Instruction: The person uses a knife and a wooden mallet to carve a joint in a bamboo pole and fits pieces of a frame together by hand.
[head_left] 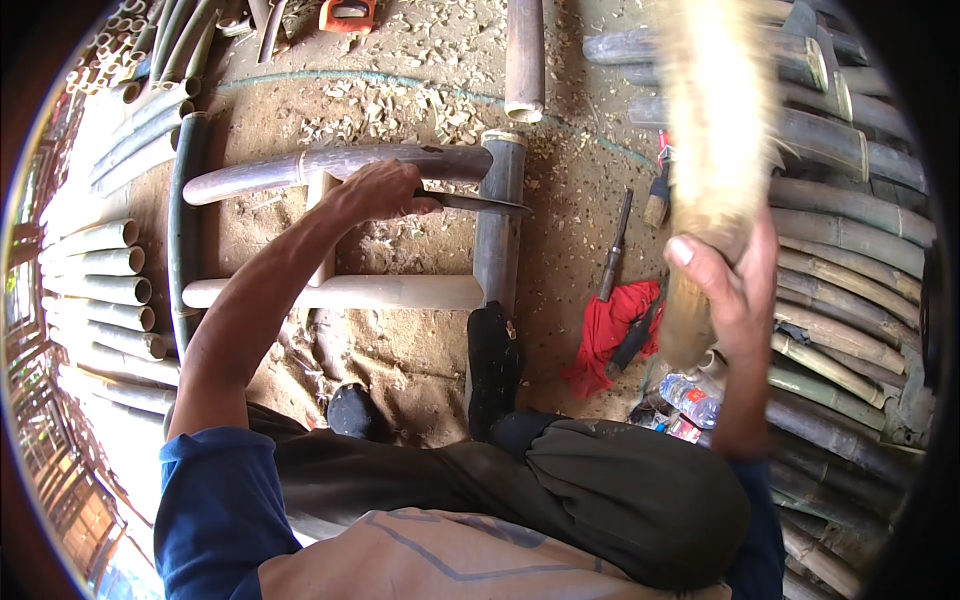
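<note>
My left hand (pixel 385 190) is closed round the handle of a knife (pixel 478 203). Its dark, tapering blade points right across a thick bamboo post (pixel 500 240), near the end of a dark bamboo rail (pixel 400 163); whether the blade touches either one I cannot tell. Raised close to the camera, my right hand (pixel 735 290) grips a thick wooden club (pixel 715 150), its pale upper part smeared by motion and glare. Below the blade, a paler bamboo rail (pixel 400 292) meets the same post. A short light crosspiece (pixel 325 235) stands between the rails, partly behind my left forearm.
Wood chips litter the ground. A long dark tool (pixel 617 245) lies beside a red cloth (pixel 612 335), with a plastic bottle (pixel 690 398) nearer me. Bamboo poles (pixel 850 225) are stacked at right, more (pixel 100 290) at left. An orange-handled saw (pixel 347 14) lies far off.
</note>
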